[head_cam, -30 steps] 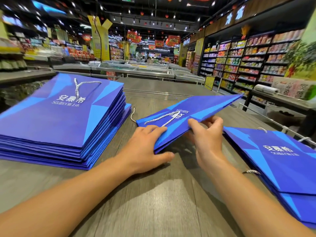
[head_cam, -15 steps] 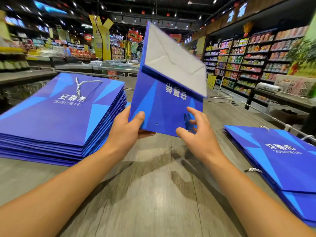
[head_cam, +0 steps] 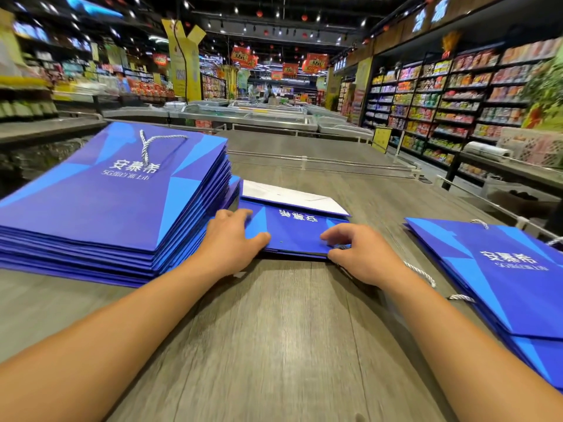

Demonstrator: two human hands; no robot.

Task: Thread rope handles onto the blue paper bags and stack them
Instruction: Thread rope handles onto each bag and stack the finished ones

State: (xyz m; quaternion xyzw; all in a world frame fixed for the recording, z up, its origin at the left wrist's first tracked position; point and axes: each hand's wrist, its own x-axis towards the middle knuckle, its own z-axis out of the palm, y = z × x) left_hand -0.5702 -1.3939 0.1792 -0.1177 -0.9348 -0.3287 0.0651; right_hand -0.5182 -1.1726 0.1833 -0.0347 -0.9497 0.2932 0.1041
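Blue paper bag point(head_cam: 292, 229) lies flat on the bench point(head_cam: 274, 330) between 2 stacks, its white base fold point(head_cam: 292, 197) turned up at the far end and the mouth edge toward the person. The left hand point(head_cam: 230, 239) rests flat on the near left corner, fingers spread and straight, pressing rather than gripping. The right hand point(head_cam: 358, 254) has curled fingers pinching the near right edge, where a rope end point(head_cam: 422, 272) trails (whether it is already in the hole I cannot tell). To do this well, I judge the left hand should pin the bag while the right feeds the rope through the punched hole. The tall stack point(head_cam: 115, 202) sits touching on the left; the lower stack point(head_cam: 499, 269) lies apart on the right.
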